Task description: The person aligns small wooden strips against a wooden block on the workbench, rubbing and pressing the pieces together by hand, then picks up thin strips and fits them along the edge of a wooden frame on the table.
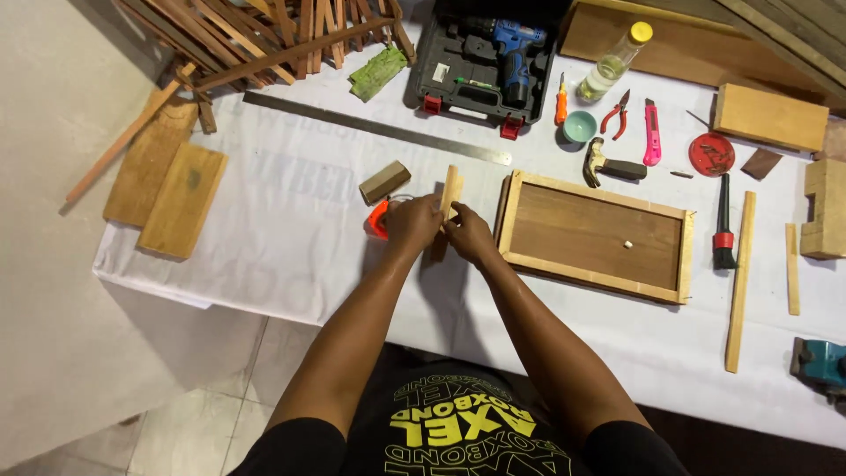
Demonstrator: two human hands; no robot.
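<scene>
Both hands, left [412,224] and right [470,234], grip a small wood strip [451,188] beside the tray [596,275], whose frame looks assembled, with loose slats [738,282] unused.

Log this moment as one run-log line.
left hand: grips wood strip | right hand: pinches same strip | beside: wooden frame, orange tape measure | surface: white-covered table

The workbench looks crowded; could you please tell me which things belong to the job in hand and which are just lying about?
In hand: small wooden strip, held by left hand and right hand; shallow wooden tray just beside them.

Lying about: steel ruler, drill case, hammer, pliers, pink cutter, small wooden block.
</scene>
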